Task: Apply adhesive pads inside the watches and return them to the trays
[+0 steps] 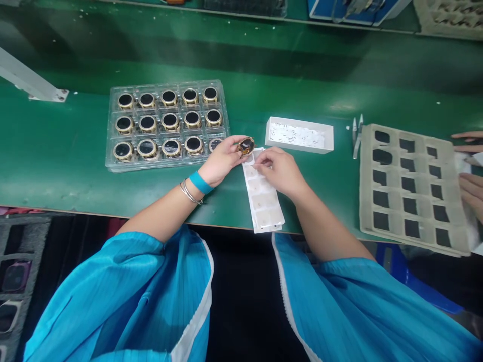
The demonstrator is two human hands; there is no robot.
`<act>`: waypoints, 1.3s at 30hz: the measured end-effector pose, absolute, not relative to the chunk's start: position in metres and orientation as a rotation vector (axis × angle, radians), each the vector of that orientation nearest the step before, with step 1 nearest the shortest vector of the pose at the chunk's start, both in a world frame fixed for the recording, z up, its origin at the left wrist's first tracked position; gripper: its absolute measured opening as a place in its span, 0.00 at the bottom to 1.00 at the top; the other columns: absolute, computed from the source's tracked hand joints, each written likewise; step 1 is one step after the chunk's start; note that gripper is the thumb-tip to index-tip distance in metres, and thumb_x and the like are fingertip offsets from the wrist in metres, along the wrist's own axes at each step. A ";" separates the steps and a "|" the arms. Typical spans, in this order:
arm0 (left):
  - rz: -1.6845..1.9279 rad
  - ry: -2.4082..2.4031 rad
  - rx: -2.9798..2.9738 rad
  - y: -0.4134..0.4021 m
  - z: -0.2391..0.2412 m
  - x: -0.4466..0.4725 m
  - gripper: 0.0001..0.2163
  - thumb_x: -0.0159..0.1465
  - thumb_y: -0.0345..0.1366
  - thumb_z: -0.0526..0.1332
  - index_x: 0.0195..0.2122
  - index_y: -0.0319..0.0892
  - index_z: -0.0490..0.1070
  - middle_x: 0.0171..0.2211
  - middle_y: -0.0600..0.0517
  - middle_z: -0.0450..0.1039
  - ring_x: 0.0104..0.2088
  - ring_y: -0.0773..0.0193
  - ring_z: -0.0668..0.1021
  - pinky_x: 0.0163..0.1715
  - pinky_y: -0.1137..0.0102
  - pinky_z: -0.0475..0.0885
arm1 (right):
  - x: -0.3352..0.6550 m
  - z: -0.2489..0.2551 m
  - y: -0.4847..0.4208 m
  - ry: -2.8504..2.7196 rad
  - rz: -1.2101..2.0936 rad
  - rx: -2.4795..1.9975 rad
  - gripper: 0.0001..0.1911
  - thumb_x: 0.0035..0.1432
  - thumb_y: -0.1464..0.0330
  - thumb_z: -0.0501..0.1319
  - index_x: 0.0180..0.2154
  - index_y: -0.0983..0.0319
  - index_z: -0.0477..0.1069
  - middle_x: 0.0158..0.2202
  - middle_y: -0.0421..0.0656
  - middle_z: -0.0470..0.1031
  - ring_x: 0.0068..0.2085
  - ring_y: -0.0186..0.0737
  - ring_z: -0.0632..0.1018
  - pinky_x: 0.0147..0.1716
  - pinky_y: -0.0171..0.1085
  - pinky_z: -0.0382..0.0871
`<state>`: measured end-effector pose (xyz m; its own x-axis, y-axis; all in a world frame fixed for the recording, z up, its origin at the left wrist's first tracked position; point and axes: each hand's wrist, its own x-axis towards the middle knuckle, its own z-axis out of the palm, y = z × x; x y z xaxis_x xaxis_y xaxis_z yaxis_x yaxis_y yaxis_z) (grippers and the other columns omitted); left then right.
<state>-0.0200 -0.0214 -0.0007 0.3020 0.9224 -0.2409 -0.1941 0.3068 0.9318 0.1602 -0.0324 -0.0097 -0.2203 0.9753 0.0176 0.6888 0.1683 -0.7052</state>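
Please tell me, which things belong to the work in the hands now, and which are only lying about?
In use: left hand holding the round gold case; right hand on the sticker strip; clear tray of like cases.
Lying about: white box; tweezers; grey foam tray.

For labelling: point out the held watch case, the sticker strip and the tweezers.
watch case (246, 146), head view, dark face.
sticker strip (264, 203), head view, strip's middle.
tweezers (355, 148), head view, near joined end.
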 end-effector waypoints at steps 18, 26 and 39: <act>0.890 0.891 0.772 -0.020 0.019 -0.028 0.14 0.60 0.25 0.60 0.47 0.37 0.76 0.41 0.47 0.78 0.38 0.63 0.82 0.48 0.61 0.80 | 0.167 0.038 -0.028 -1.636 0.996 -1.247 0.12 0.52 0.59 0.69 0.31 0.58 0.71 0.33 0.41 0.76 0.37 0.42 0.78 0.41 0.45 0.76; 0.881 0.911 0.811 -0.025 0.018 -0.026 0.09 0.62 0.35 0.65 0.43 0.38 0.77 0.36 0.50 0.79 0.31 0.66 0.81 0.34 0.71 0.81 | 0.158 0.020 -0.041 -1.560 0.880 -1.272 0.14 0.57 0.56 0.66 0.41 0.56 0.72 0.38 0.42 0.76 0.42 0.42 0.78 0.45 0.44 0.75; 0.907 0.842 0.746 -0.028 0.023 -0.025 0.22 0.57 0.25 0.55 0.52 0.37 0.75 0.42 0.49 0.79 0.44 0.61 0.80 0.55 0.56 0.75 | 0.141 0.011 -0.041 -1.522 0.766 -1.301 0.11 0.57 0.59 0.66 0.36 0.59 0.72 0.35 0.40 0.76 0.38 0.38 0.78 0.42 0.40 0.75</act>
<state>-0.0248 -0.0284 0.0227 0.3583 0.8860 -0.2945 -0.3599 0.4221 0.8321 0.1415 -0.0414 0.0114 0.0255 0.9646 0.2626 0.3643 0.2356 -0.9010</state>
